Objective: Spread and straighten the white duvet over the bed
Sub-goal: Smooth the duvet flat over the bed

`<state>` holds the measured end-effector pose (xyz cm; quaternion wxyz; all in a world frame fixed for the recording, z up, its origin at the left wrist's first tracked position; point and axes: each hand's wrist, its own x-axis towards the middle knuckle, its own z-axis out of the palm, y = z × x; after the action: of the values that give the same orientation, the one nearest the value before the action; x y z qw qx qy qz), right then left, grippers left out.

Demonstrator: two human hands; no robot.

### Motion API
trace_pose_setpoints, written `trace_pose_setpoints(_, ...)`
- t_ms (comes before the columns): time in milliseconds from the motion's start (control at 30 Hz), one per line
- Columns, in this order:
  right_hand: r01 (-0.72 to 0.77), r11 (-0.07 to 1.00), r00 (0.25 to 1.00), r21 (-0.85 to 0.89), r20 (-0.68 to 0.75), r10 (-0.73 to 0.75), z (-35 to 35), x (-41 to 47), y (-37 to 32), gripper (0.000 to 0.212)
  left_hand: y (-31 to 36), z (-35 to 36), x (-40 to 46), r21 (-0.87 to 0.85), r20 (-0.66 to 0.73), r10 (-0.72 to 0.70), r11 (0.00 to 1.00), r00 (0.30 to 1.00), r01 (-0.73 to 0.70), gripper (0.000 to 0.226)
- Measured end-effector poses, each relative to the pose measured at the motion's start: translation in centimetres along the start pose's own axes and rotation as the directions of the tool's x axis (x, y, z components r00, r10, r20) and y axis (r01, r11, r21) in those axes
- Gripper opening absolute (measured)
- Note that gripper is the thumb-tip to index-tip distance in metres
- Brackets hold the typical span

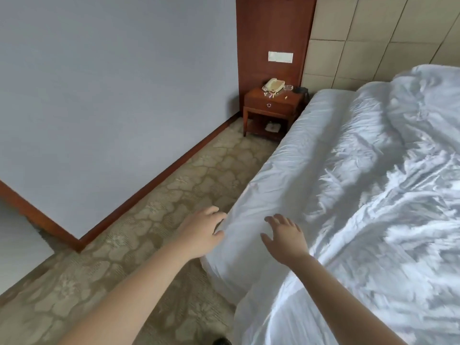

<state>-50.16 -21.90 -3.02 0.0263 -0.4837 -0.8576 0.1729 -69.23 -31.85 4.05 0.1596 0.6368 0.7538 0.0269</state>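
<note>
The white duvet (pixel 361 190) lies rumpled over the bed, covering it from the headboard down to the near corner, with many creases across the middle and right. Its left edge hangs down the bed's side. My left hand (pixel 201 230) is at that hanging edge near the corner, fingers curled against the fabric; whether it grips the cloth I cannot tell. My right hand (pixel 283 235) rests flat on top of the duvet just right of it, fingers spread, holding nothing.
A wooden nightstand (pixel 271 108) with a beige telephone (pixel 273 85) stands by the head of the bed. Patterned carpet (pixel 154 220) runs between the bed and the pale blue wall (pixel 112 95). A padded headboard (pixel 373 41) is behind.
</note>
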Motion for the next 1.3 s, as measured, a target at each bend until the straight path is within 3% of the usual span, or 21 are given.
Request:
trace_pose_setpoints(167,-0.038,0.998,0.999,0.059,-0.036,0.04,-0.5,10.9,-5.4,0.048,-7.1,-4.3,9.4,0.058,0.038,0.043,0.997,0.998,-0.045,0.049)
trace_pose_setpoints(433,-0.216,0.975,0.97,0.048,-0.108,0.22,-2.8,23.3,-8.7,0.047,-14.6,-8.9,23.8,0.046,0.106,0.242,0.968,0.965,-0.248,0.049)
trace_pose_setpoints(700,-0.476,0.874,0.86,0.096,-0.16,0.485,-3.5,33.4,-11.4,0.046,-19.3,-13.6,38.2,0.1,0.155,0.502,0.849,0.851,-0.519,0.047)
trace_pose_setpoints(900,-0.633,0.761,0.741,0.143,-0.171,0.649,-3.9,39.1,-9.0,0.046,-17.3,-14.8,48.7,0.115,0.218,0.659,0.715,0.72,-0.689,0.046)
trace_pose_setpoints(1067,-0.741,0.641,0.626,0.199,-0.139,0.767,-4.1,44.7,-1.8,0.047,-11.9,-13.3,59.6,0.143,0.321,0.728,0.595,0.606,-0.791,0.045)
trace_pose_setpoints(1300,-0.814,0.511,0.499,0.277,-0.118,0.858,-9.7,51.8,8.5,0.047,-3.1,-14.0,72.4,0.141,0.417,0.737,0.526,0.532,-0.839,0.047)
